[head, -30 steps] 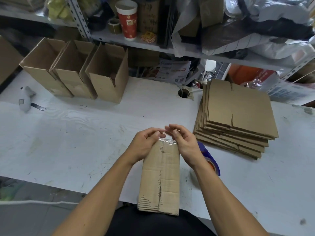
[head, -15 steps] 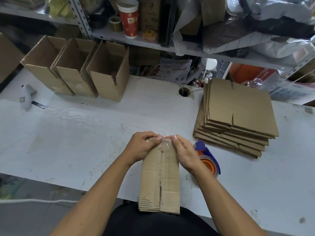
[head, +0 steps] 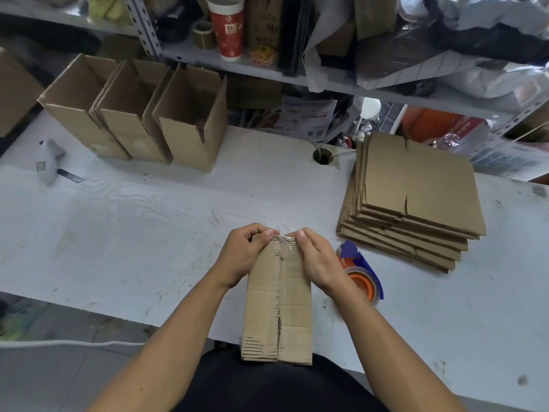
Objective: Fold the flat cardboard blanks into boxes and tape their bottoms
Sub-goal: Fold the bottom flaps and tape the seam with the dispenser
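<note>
A folded brown cardboard box [head: 277,304] lies at 6 o'clock on the white table [head: 148,221]. The left hand [head: 243,254] and right hand [head: 316,258] curl around its far end, thumbs pressing clear tape [head: 285,243]. A blue-and-orange tape dispenser [head: 361,272] sits at 3 o'clock, flat brown cardboard blanks [head: 416,197] at 2.

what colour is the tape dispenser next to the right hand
The tape dispenser has a blue body and an orange core, seen in the head view.

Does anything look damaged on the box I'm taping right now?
Yes. The box under both hands has a torn patch at its near left corner, where the outer paper is stripped and the corrugated ribs show. The centre seam looks ragged too.
</note>
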